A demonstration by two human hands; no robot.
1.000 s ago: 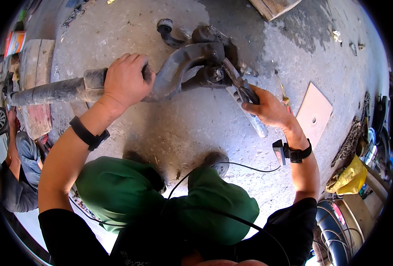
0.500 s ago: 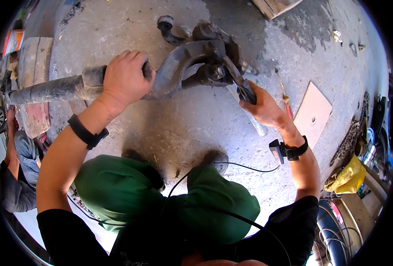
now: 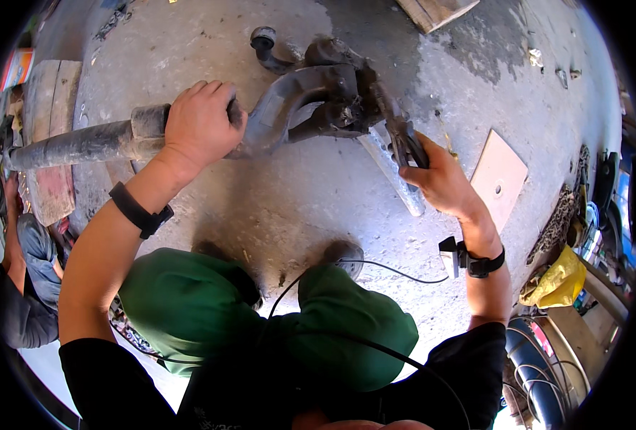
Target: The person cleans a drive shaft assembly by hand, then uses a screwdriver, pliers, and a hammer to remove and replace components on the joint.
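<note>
A heavy, dark metal axle part (image 3: 278,107) with a thick tube to the left and a curved, forked end lies across the floor ahead of me. My left hand (image 3: 205,123) is closed over it where the tube meets the curved piece. My right hand (image 3: 443,175) grips the handles of a pair of dark pliers (image 3: 406,140). Their jaws reach toward the right side of the forked end; I cannot tell what they bite on. A pale metal bar (image 3: 393,172) lies on the floor beneath the pliers.
A pinkish board with a hole (image 3: 501,179) lies right of my right hand. Wooden planks (image 3: 53,136) are at the left, near another person (image 3: 27,279). A wooden block (image 3: 436,11) sits at the far edge, a yellow bag (image 3: 558,279) and clutter at the right.
My right hand and the pliers have swung slightly right and toward me. The hand now covers most of the red-handled screwdriver on the floor. My left hand keeps its hold on the axle part.
</note>
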